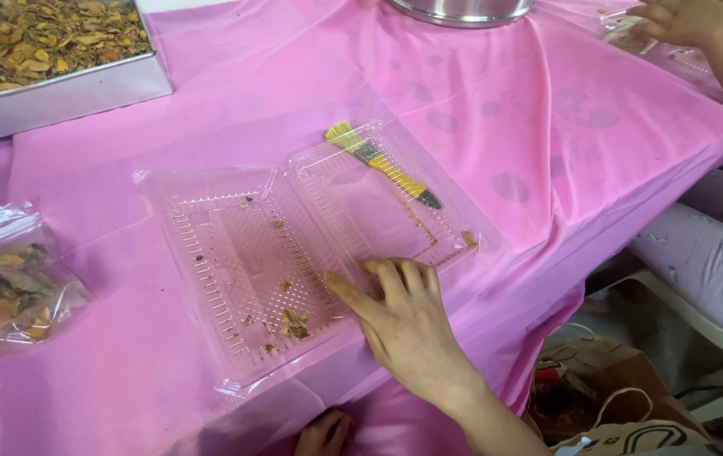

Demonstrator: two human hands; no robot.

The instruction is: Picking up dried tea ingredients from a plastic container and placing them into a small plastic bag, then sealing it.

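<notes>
Right hand [408, 325] flat, fingers spread, on clear hinged tray [294, 245] lying open by table's near edge, crumb-strewn, yellow brush [382, 165] inside; left hand [325, 433] below edge, fingers curled, grip unclear.

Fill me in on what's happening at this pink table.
The person's right hand rests its fingers on an opened clear plastic clamshell tray, which holds only a few brown crumbs. A small yellow brush lies in the tray's other half. The left hand sits low at the table edge, barely in view. A bag of dried pieces lies to the left, and another person's hand works at the far corner.
</notes>
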